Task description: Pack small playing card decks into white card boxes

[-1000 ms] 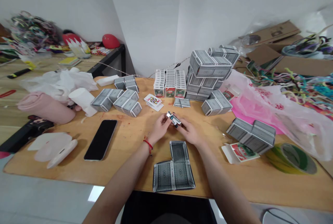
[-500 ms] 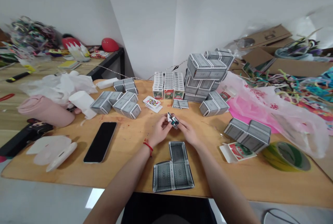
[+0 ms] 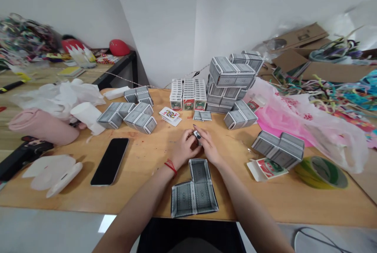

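Note:
My left hand (image 3: 184, 149) and my right hand (image 3: 209, 146) meet over the middle of the table, fingers closed around a small folded playing card (image 3: 198, 135). Most of the card is hidden by the fingers; a white face with a dark mark shows. Just in front of my body, between the forearms, lies an L-shaped block folded from grey-backed cards (image 3: 202, 192). Beyond the hands are loose playing cards (image 3: 170, 115), face up, and a small flat folded card piece (image 3: 202, 115).
Card boxes (image 3: 188, 96) stand in rows at the back, beside stacked folded-card blocks (image 3: 231, 72). More blocks (image 3: 141, 117) sit left. A phone (image 3: 110, 161) and pink roll (image 3: 44, 126) lie left. An opened card box (image 3: 269, 168) and yellow tape roll (image 3: 321, 172) are right.
My hands have closed further over the folded card, and the right fingers now lie across it, covering more of it. The whole view has shifted slightly.

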Demonstrator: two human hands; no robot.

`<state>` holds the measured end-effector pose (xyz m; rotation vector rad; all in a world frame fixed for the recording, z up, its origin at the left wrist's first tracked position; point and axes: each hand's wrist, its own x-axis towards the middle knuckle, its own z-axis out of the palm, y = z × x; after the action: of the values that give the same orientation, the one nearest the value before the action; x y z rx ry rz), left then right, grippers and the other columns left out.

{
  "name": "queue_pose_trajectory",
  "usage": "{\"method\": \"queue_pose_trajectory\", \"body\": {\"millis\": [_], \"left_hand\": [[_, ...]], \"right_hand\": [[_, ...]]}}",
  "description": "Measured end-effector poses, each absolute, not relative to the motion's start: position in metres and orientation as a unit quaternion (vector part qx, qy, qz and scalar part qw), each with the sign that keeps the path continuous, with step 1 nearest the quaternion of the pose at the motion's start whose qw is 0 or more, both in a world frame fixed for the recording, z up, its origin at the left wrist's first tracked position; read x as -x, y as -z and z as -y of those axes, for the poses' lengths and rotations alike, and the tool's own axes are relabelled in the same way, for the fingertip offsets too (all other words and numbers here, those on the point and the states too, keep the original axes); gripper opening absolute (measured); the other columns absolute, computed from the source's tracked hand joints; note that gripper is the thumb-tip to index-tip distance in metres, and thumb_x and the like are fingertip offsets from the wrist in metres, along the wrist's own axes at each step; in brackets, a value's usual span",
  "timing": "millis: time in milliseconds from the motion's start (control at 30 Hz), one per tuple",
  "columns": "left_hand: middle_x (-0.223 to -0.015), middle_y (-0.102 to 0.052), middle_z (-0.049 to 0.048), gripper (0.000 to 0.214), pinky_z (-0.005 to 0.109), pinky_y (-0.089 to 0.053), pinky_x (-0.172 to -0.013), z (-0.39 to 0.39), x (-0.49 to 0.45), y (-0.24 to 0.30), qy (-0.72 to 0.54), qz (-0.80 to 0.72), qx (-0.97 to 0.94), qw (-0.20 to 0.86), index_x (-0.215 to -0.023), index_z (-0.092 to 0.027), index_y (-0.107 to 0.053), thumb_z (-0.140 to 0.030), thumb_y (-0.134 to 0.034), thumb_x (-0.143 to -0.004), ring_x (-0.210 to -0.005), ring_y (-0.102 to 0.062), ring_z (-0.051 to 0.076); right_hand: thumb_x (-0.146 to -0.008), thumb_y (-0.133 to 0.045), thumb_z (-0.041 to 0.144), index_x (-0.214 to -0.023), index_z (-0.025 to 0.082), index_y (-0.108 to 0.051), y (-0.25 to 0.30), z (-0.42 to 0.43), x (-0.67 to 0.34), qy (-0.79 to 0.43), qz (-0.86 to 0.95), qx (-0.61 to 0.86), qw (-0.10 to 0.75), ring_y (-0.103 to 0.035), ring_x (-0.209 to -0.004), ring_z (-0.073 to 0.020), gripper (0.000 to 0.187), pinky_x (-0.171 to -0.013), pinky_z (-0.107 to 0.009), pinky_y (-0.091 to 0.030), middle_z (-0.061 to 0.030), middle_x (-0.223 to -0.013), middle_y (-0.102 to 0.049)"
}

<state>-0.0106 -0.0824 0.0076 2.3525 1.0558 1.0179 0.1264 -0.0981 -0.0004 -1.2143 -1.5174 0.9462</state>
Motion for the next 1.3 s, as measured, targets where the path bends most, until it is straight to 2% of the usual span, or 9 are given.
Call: {"method": "queue_pose_trajectory", "body": {"millis": [200,433,567,833,1033,1167,1300], "left_hand": [[-0.109,-0.046,0.0099,0.012,0.032,-0.044,-0.088,0.0834,0.0110,-0.0072,-0.375,-0.383,-0.823,0.186,-0.074,-0.017,-0.052,-0.028,-0.056,-0.074,-0.103,-0.048,0.020],[-0.107,-0.046,0.0092,0.011,0.032,-0.044,-0.086,0.0857,0.0135,-0.0099,-0.374,-0.377,-0.825,0.193,-0.069,-0.017,-0.049,-0.024,-0.057,-0.072,-0.101,-0.049,0.019],[-0.105,-0.045,0.0093,0.010,0.032,-0.046,-0.083,0.0845,0.0130,-0.0076,-0.366,-0.374,-0.835,0.168,-0.072,-0.016,-0.050,-0.024,-0.056,-0.072,-0.099,-0.049,0.020],[-0.105,-0.045,0.0109,0.025,0.031,-0.050,-0.073,0.0843,0.0141,-0.0008,-0.318,-0.392,-0.852,0.138,-0.094,-0.015,-0.053,-0.027,-0.055,-0.073,-0.088,-0.053,0.019],[-0.104,-0.046,0.0098,0.019,0.030,-0.050,-0.071,0.0846,0.0124,-0.0016,-0.319,-0.386,-0.851,0.158,-0.086,-0.015,-0.054,-0.027,-0.055,-0.071,-0.087,-0.053,0.018],[-0.102,-0.046,0.0096,0.017,0.029,-0.049,-0.071,0.0849,0.0121,-0.0045,-0.323,-0.391,-0.845,0.169,-0.083,-0.015,-0.054,-0.027,-0.056,-0.071,-0.086,-0.053,0.018],[-0.103,-0.046,0.0094,0.018,0.029,-0.049,-0.070,0.0855,0.0124,-0.0069,-0.314,-0.400,-0.843,0.173,-0.083,-0.015,-0.053,-0.028,-0.056,-0.070,-0.084,-0.053,0.017]], "right_hand": [[-0.087,-0.034,0.039,-0.125,0.032,-0.044,0.0021,0.0965,-0.1263,-0.346,0.625,0.519,0.469,-0.038,-0.113,-0.0180,0.040,-0.102,-0.039,-0.027,-0.0047,-0.118,-0.046],[-0.087,-0.033,0.039,-0.128,0.028,-0.042,0.0045,0.0935,-0.1302,-0.351,0.629,0.510,0.471,-0.039,-0.112,-0.0176,0.043,-0.102,-0.038,-0.026,-0.0064,-0.116,-0.044],[-0.087,-0.034,0.039,-0.128,0.030,-0.042,0.0050,0.0960,-0.1281,-0.319,0.633,0.531,0.465,-0.040,-0.111,-0.0187,0.042,-0.101,-0.040,-0.027,-0.0065,-0.114,-0.045],[-0.086,-0.038,0.040,-0.129,0.032,-0.040,0.0028,0.0999,-0.1242,-0.268,0.655,0.541,0.455,-0.038,-0.111,-0.0201,0.044,-0.101,-0.039,-0.030,-0.0069,-0.110,-0.036],[-0.088,-0.030,0.035,-0.129,0.031,-0.039,0.0039,0.1003,-0.1241,-0.316,0.627,0.527,0.479,-0.039,-0.110,-0.0169,0.042,-0.100,-0.035,-0.032,-0.0050,-0.106,-0.032],[-0.087,-0.033,0.033,-0.126,0.028,-0.043,0.0028,0.1001,-0.1248,-0.300,0.625,0.538,0.480,-0.037,-0.110,-0.0175,0.041,-0.101,-0.037,-0.030,-0.0060,-0.105,-0.032],[-0.082,-0.043,0.032,-0.119,0.026,-0.050,0.0003,0.0990,-0.1275,-0.292,0.627,0.541,0.478,-0.038,-0.107,-0.0191,0.038,-0.099,-0.039,-0.031,-0.0068,-0.104,-0.037]]}}
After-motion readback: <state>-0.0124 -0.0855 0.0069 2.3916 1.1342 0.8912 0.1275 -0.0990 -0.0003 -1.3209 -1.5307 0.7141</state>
